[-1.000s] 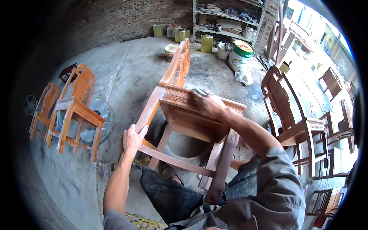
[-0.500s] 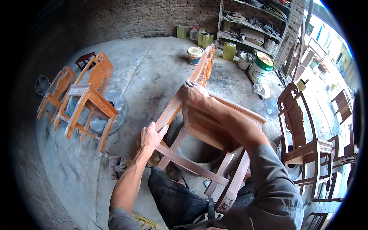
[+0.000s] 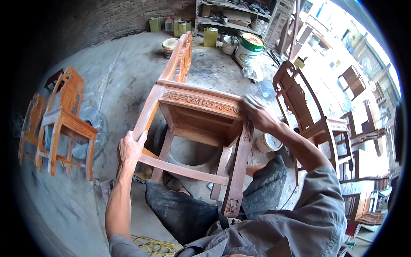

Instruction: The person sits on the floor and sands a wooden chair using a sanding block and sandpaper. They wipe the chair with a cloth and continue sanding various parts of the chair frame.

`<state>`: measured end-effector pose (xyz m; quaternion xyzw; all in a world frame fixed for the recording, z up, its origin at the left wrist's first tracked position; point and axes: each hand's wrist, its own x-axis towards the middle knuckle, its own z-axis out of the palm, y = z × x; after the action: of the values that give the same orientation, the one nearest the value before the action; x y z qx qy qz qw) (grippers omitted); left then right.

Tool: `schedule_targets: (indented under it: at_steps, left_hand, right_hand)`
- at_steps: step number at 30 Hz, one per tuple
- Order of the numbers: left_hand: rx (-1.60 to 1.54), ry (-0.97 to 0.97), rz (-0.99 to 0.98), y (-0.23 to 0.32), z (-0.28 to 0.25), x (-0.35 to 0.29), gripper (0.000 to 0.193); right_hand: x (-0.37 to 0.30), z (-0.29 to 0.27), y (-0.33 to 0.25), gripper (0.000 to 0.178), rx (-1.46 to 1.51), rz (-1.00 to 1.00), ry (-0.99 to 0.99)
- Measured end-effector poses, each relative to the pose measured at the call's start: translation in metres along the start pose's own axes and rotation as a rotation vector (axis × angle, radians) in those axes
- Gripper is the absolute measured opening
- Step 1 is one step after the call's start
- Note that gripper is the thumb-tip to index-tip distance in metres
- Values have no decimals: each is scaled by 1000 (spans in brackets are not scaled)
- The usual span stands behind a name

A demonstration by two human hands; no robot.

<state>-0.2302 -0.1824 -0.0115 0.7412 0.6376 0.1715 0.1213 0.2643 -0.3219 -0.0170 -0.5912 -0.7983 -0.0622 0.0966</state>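
Note:
A reddish-brown wooden chair is tipped in front of me, its legs pointing my way and its backrest away. Scroll carving runs along the upward-facing seat rail. My left hand is wrapped round the chair leg on the left, thumb on top. At the right corner of the seat rail, where the carved front leg begins, my right hand presses down with bent fingers. Whatever lies under those fingers is hidden. Below the chair frame shows a round grey thing.
Two orange-brown chairs stand at the left, and a darker chair at the right with more furniture behind. A white-green bucket, a small tub and yellowish cans stand far off. Yellow cable lies near me.
My right hand has gone from the backrest end of the leg along the seat rail to its right corner. My left hand keeps its hold. The view has turned right.

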Motion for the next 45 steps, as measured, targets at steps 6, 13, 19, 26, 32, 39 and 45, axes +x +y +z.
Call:
schedule_targets:
  at_steps: [6, 13, 19, 26, 32, 39, 45]
  left_hand:
    - [-7, -21, 30, 4, 2, 3, 56]
    - [18, 20, 15, -2, -7, -1, 55]
    - [13, -5, 11, 0, -8, -2, 54]
    - [41, -17, 9, 12, -3, 3, 57]
    - [10, 15, -43, -2, -18, -11, 57]
    - [-87, -15, 39, 20, 2, 3, 56]
    - [-98, -15, -49, -2, -6, -8, 61]
  right_hand:
    - [93, 36, -33, 48, 40, -119, 130]
    - [-79, -29, 36, 48, 41, 34, 53]
    - [-35, -13, 24, 50, 4, -164, 110]
    - [88, 13, -7, 49, 3, -369, 79]
    - [83, 9, -7, 55, -51, -429, 42]
    - [256, 80, -65, 60, -60, -335, 35]
    - [263, 53, -96, 61, 59, -453, 47]
